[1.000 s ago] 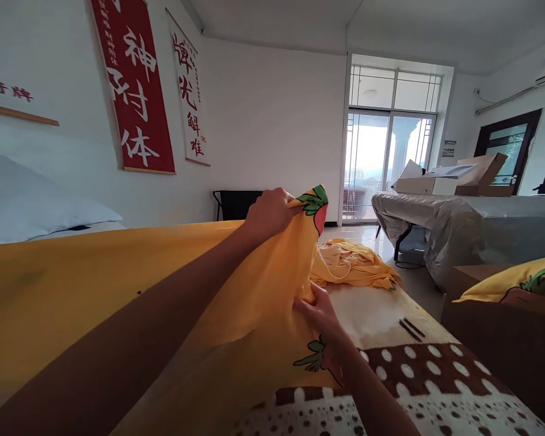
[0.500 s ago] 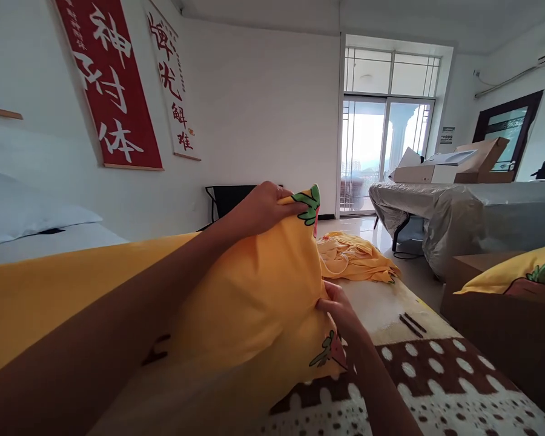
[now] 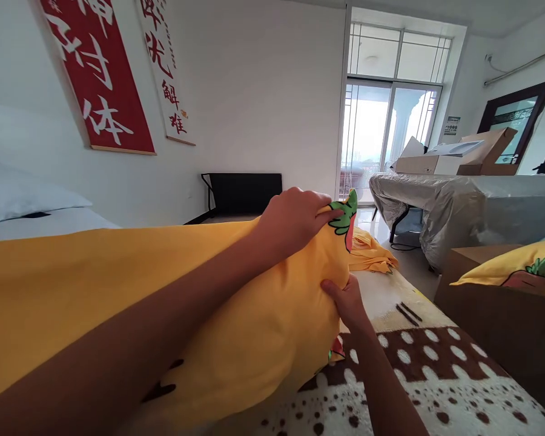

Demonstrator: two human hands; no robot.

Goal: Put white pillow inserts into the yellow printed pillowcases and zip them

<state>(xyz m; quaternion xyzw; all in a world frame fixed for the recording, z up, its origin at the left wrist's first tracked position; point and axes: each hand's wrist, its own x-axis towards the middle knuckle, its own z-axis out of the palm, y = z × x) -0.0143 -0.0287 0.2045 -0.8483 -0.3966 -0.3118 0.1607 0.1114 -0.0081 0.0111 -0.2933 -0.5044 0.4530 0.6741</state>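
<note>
A large yellow fabric cover [image 3: 272, 315] with a green-leaf and red print spreads across the view from the left. Its printed upper corner [image 3: 343, 218] is pinched in my left hand [image 3: 295, 218], fingers closed on the cloth. Lower down, my right hand [image 3: 349, 300] grips the cover's right-hand edge, thumb on the near face; its other fingers are mostly hidden behind the fabric. The cloth hangs bunched between and below both hands. More yellow fabric [image 3: 372, 254] lies heaped just beyond.
Beneath is a brown-and-cream patterned blanket [image 3: 429, 351], with two dark thin sticks [image 3: 409, 315] on it. To the right, a yellow pillow [image 3: 518, 269] rests on a brown box [image 3: 481, 309]. Behind stands a plastic-wrapped table [image 3: 440, 200] bearing cartons. A white pillow [image 3: 27, 191] lies left.
Both hands keep hold of the cover. My left hand has moved right with the corner, and the cloth now hides more of the yellow heap. The view has tilted slightly downward.
</note>
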